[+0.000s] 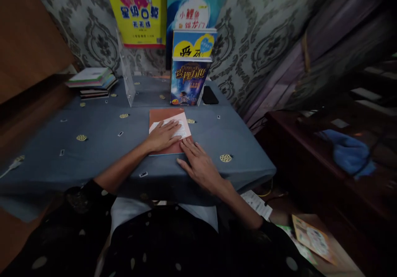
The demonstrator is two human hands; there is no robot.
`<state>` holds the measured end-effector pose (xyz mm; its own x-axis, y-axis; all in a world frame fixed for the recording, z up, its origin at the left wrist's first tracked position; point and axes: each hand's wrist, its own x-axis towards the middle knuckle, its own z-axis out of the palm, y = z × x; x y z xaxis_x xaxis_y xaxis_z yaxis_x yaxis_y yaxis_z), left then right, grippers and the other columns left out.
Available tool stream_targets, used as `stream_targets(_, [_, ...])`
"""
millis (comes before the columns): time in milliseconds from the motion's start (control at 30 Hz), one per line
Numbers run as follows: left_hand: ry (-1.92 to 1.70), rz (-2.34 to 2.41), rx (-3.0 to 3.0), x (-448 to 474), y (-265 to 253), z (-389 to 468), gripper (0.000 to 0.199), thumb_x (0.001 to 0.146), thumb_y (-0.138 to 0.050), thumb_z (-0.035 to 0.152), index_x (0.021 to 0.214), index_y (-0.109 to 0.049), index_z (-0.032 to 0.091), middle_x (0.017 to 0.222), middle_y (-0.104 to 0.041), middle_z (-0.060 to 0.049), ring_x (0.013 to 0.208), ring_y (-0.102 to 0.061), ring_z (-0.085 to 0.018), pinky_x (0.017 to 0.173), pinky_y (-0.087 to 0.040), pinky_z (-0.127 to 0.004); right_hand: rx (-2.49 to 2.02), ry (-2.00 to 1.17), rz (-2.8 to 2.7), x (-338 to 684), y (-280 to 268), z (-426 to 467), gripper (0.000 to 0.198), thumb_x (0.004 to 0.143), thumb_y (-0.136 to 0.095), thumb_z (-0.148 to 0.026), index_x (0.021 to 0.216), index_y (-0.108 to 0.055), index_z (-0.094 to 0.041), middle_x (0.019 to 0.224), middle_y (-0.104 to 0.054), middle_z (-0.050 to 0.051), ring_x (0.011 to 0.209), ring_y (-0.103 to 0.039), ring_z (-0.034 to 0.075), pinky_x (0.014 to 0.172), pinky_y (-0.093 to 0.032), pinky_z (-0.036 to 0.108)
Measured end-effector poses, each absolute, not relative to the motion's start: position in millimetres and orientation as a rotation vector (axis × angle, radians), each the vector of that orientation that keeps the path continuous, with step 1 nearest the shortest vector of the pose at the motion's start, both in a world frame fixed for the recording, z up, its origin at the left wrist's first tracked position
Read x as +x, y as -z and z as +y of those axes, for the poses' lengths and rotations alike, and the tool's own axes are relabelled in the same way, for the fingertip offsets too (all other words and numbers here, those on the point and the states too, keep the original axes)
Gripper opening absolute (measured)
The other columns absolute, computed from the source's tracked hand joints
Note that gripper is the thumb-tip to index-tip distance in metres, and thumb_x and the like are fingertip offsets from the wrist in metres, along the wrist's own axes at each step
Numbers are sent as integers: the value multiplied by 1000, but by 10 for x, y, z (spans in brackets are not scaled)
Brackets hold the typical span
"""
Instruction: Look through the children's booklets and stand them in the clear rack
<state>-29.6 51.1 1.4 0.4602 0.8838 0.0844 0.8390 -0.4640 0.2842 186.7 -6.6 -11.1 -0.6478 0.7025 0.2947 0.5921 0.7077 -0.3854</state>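
Note:
A reddish-brown book (164, 114) lies near the front edge of the table, and a folded-looking white flap with printed text (187, 129) slants across it. My left hand (163, 136) rests flat on the white flap, its fingers stretched and a little apart. Lower and to the right, my right hand (198, 163) reaches in with its fingertips on the book's lower right corner, thumb spread away. Neither hand grips anything. Part of the book and the flap is hidden under the left hand.
Behind the book, several books stand upright in a clear stand (126, 82), a dark blue one (189, 82) in front. A phone (210, 95) lies beside them. A stack of books (91, 82) sits at the back left. A blue cloth (350, 151) is on the dark furniture at right.

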Motion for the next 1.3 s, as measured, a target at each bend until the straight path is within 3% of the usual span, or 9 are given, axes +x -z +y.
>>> stream_targets(167, [-111, 1563, 2587, -221, -78, 227, 66, 103, -23, 54, 158, -27, 18, 165, -23, -11, 154, -15, -23, 123, -12, -47, -942, -253, -2509, 1923, 109, -312, 63, 95, -55, -44, 150, -44, -16, 152, -47, 18, 142, -44, 32, 118, -36, 58])
stream_targets(400, [-130, 1489, 2636, -177, -57, -419, 67, 103, -23, 58, 158, -27, 20, 165, -22, -11, 154, -18, -23, 123, -14, -47, -768, -182, -2466, 2137, 232, -747, 50, 91, -56, -14, 140, -55, -24, 139, -63, 11, 129, -58, 27, 105, -47, 53])
stream_targets(500, [-153, 1451, 2608, -159, -42, -615, 67, 102, -26, 59, 158, -27, 21, 165, -22, -9, 154, -17, -23, 124, -11, -46, -728, -160, -2416, 2192, 280, -778, 45, 90, -58, -10, 133, -62, -22, 131, -68, 11, 121, -61, 28, 98, -51, 51])
stream_targets(600, [-222, 1352, 2543, -191, -72, -764, 64, 102, -30, 60, 156, -31, 27, 164, -26, -6, 153, -20, -23, 125, -11, -47, -685, -177, -2397, 2264, 294, -733, 42, 90, -62, -12, 130, -64, -21, 129, -69, 11, 121, -61, 29, 99, -51, 51])
stream_targets(700, [-310, 1213, 2428, -355, -155, -896, 57, 101, -34, 58, 149, -45, 29, 160, -37, -4, 150, -29, -22, 125, -16, -46, -585, -275, -2353, 2339, 256, -671, 35, 92, -62, -17, 126, -67, -22, 124, -71, 10, 122, -61, 27, 100, -52, 48])
stream_targets(867, [-551, 1189, 2143, -909, -348, -1084, 54, 97, -42, 62, 134, -63, 29, 152, -50, -4, 147, -37, -27, 123, -23, -47, -509, -579, -2148, 2350, 80, -584, 21, 94, -63, -34, 109, -74, -25, 108, -76, 8, 109, -68, 26, 95, -55, 42])
stream_targets(1100, [-1079, 1189, 1919, -946, -392, -1027, 63, 87, -56, 69, 130, -65, 24, 142, -60, -8, 139, -45, -33, 119, -31, -46, -648, -860, -1806, 2124, -344, -337, 28, 84, -71, -49, 84, -74, -21, 78, -74, 2, 75, -68, 21, 70, -54, 30])
stream_targets(1300, [-1466, 1212, 1749, -443, -352, -688, 55, 96, -42, 64, 118, -67, 19, 118, -69, -9, 107, -61, -24, 102, -44, -36, -676, -837, -1634, 1956, -435, -6, 38, 89, -61, -57, 95, -71, -20, 84, -71, 4, 77, -64, 21, 75, -54, 32])
